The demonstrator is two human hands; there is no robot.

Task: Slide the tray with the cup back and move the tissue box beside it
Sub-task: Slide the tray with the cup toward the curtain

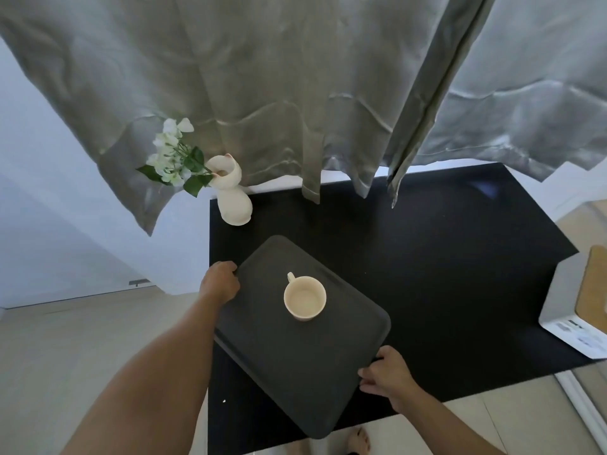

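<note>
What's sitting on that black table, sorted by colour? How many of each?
Dark grey: 1, the tray, held by the left hand and right hand
Cream: 2, the cup on the tray and the vase of flowers
White with a wooden top: 1, the tissue box
Total: 4

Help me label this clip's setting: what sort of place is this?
Probably a home room, by a window. Long grey curtains hang behind a black table holding a vase of flowers, a tray with a cup, and a tissue box.
</note>
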